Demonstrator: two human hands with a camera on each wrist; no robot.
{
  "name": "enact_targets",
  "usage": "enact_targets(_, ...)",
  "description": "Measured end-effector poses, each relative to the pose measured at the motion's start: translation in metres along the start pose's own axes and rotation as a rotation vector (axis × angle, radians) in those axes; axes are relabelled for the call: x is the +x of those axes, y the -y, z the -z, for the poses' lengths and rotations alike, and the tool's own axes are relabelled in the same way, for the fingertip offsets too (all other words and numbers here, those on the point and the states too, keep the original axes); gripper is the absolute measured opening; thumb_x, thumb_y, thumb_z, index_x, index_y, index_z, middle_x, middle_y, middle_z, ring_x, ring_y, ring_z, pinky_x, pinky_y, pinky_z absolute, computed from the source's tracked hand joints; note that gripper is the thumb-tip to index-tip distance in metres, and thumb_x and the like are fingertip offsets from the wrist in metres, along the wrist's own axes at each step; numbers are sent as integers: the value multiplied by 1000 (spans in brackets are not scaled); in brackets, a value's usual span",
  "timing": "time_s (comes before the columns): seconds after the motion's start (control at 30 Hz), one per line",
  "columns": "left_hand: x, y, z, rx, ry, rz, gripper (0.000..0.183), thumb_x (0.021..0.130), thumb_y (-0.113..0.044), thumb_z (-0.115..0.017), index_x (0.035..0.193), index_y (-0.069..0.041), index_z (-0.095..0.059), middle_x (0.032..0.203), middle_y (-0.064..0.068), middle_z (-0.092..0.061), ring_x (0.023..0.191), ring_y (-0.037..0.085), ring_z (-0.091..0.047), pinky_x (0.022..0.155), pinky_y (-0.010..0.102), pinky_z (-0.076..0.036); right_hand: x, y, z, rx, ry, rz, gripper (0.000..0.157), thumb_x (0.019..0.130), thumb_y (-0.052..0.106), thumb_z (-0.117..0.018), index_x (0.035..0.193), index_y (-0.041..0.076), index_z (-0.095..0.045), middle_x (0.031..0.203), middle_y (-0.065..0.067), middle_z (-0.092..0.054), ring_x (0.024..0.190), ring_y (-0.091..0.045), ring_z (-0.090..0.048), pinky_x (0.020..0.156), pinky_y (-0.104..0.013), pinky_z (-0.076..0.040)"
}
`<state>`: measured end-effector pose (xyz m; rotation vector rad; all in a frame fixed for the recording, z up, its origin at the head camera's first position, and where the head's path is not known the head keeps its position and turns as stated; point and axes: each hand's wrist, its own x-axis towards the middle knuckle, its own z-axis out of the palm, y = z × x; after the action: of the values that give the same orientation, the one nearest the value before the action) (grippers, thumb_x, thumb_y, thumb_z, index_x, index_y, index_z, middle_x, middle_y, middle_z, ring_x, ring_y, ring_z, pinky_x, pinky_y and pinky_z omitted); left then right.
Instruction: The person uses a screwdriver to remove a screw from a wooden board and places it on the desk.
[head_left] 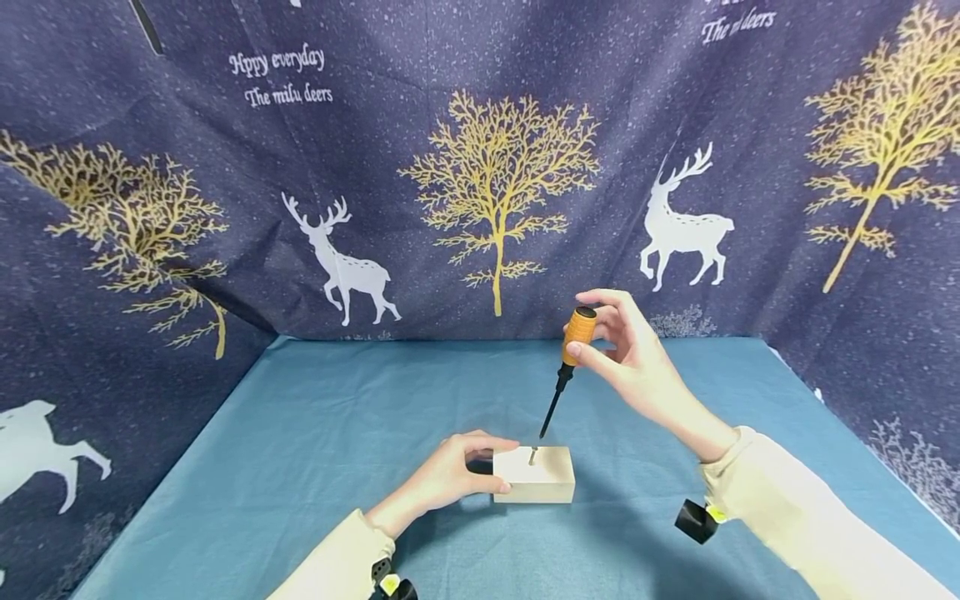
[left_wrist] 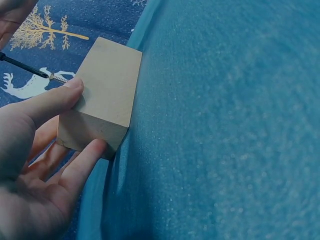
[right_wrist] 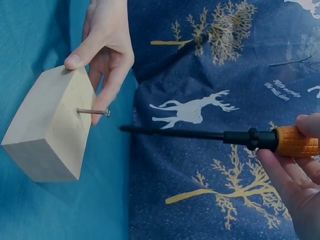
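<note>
A pale wooden block (head_left: 534, 492) rests on the blue cloth, a screw (right_wrist: 93, 111) standing partway out of its top face. My left hand (head_left: 456, 468) grips the block's left end, thumb on the near side and fingers toward the far side. In my right hand (head_left: 628, 354) is a screwdriver (right_wrist: 200, 134), pinched by its orange handle between thumb and fingers. Its black shaft slants down toward the screw. The right wrist view shows a small gap between the driver's tip and the screw head.
Blue cloth (head_left: 337, 417) covers the table. Behind it hangs a dark blue curtain (head_left: 450, 50) printed with white deer and golden trees. A small black device (head_left: 696, 522) is worn at the right wrist.
</note>
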<state>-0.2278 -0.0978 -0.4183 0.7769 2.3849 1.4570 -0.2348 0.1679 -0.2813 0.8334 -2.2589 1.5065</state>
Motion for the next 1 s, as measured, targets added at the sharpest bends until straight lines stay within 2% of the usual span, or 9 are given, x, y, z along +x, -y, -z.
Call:
enact_targets(0.17,0,1,-1,19,-1,-6,50,76,-35,-77,123,-30,-61,119,-6,-60,113,16,-59,99,33,-47,-3,-1,5,-132,-28,-52,49,87,23,-67,132,29,-47,107,2,-65,94,-4,-62,75,-21,-55)
enact_targets(0.37,0,2,-2,39,-4,-17,51,76,-35,-77,123,-28,-61,119,-6,-60,113,16,-59,99,32,-47,-10,-4,11,-304,-73,-70,45,80,30,-73,122,30,-57,101,6,-67,89,-2,-59,73,-18,-52)
enact_targets(0.6,-1,-1,-2,66,7,-25,53,76,-36,-76,126,-25,-60,121,-5,-59,113,17,-59,98,32,-48,-23,-11,20,-356,-119,-56,45,79,26,-75,119,31,-57,93,6,-68,81,0,-59,69,-14,-52)
enact_targets(0.8,-2,-2,-1,77,5,-19,54,76,-37,-76,126,-26,-60,122,-6,-59,114,16,-59,98,30,-48,-37,-28,25,-420,-152,-54,42,77,24,-76,116,26,-59,94,1,-72,80,6,-61,66,-13,-53)
enact_targets(1.0,-1,-1,-1,78,-2,-30,55,75,-37,-76,126,-24,-60,121,-5,-60,113,16,-59,98,31,-48,-48,-42,34,-472,-173,-69,40,77,22,-76,113,19,-58,86,-1,-74,72,7,-63,57,-15,-51)
